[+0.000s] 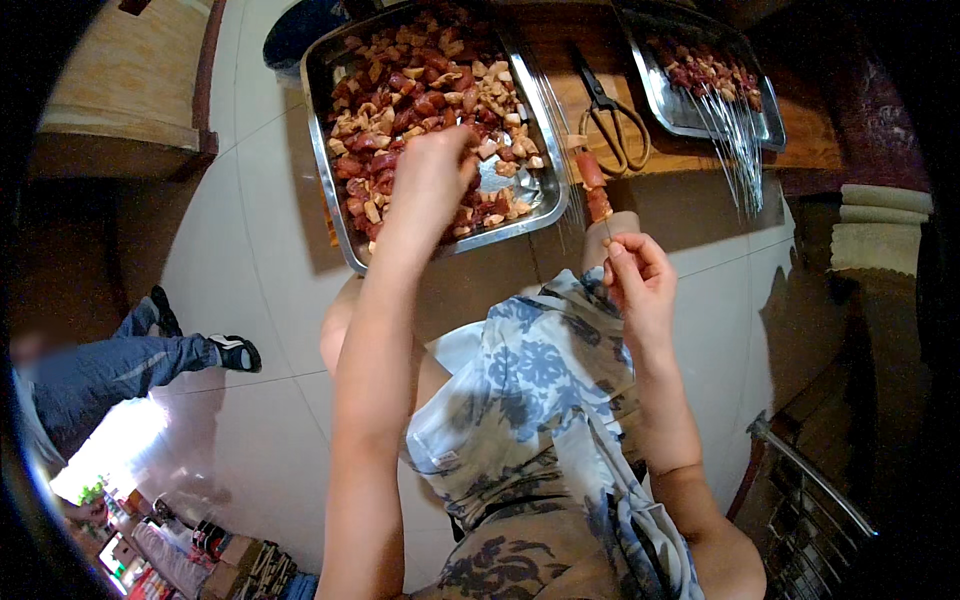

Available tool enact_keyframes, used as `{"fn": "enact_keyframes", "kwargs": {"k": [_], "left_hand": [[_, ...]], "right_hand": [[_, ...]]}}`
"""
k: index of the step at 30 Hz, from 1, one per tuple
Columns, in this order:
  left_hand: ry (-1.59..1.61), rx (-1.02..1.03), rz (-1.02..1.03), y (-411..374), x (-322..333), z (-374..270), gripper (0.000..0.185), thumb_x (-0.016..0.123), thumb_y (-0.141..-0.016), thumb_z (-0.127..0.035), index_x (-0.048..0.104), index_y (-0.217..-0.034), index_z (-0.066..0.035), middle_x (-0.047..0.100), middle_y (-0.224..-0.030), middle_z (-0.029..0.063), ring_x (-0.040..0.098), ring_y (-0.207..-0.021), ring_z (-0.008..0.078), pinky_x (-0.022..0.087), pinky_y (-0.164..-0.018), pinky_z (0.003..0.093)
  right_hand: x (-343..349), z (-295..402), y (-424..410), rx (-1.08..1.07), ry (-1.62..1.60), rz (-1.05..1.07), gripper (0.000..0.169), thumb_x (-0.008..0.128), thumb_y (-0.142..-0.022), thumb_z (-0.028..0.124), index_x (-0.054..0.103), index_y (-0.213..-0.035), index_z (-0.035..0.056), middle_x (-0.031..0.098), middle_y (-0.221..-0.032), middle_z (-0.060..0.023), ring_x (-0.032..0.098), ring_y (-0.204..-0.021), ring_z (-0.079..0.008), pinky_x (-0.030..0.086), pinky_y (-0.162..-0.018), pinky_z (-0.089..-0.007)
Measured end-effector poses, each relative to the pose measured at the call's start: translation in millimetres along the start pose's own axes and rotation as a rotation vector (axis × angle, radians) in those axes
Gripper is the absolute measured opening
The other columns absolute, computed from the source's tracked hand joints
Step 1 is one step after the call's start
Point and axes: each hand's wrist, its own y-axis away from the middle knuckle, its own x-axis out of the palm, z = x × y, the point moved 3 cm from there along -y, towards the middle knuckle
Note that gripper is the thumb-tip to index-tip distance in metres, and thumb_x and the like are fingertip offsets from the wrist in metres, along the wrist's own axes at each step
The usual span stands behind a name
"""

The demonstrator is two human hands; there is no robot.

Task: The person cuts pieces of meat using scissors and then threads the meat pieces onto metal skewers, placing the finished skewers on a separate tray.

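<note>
My left hand [442,161] reaches into a large metal tray [556,196] heaped with pieces of raw meat [427,101]; its fingertips are among the pieces, and whether they pinch one cannot be seen. Right of the tray, my right hand [641,274] grips the lower part of a thin metal skewer. Several red and pale meat pieces [591,171] are threaded on it, above my fingers. Bare metal skewers [551,97] lie along the tray's right rim. Farther right, a smaller metal tray [652,97] holds loaded skewers [739,142], their bare ends sticking out over its near edge.
Scissors [611,124] lie on the wooden table [802,142] between the trays. A patterned cloth [525,360] covers my lap. At the left, another person's legs [135,367] extend over the tiled floor. A metal rack [810,480] stands at lower right.
</note>
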Motion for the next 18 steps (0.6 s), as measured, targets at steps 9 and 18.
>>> {"fn": "enact_keyframes", "kwargs": {"k": [9,18], "left_hand": [[-0.039,0.016,-0.195,-3.2,-7.7,2.8,0.024,0.061,-0.07,0.003,0.066,-0.093,-0.005,0.065,-0.087,0.0165,0.063,-0.084,0.0322,0.049,-0.079,0.0386],[-0.203,0.162,-0.039,-6.5,42.7,-25.2,0.015,0.061,-0.073,-0.007,0.062,-0.089,-0.005,0.061,-0.082,0.0165,0.063,-0.076,0.0334,0.051,-0.068,0.0403]], "right_hand": [[6.3,-1.4,1.3,0.002,0.015,0.027,0.01,0.056,-0.089,0.01,0.059,-0.093,0.0008,0.053,-0.062,0.0011,0.043,-0.049,-0.0025,0.031,-0.042,-0.0163],[11.7,-6.9,0.2,-0.013,0.029,0.036,0.009,0.057,-0.089,0.01,0.059,-0.092,0.0019,0.053,-0.064,0.0016,0.045,-0.053,-0.0024,0.031,-0.044,-0.0155]]}}
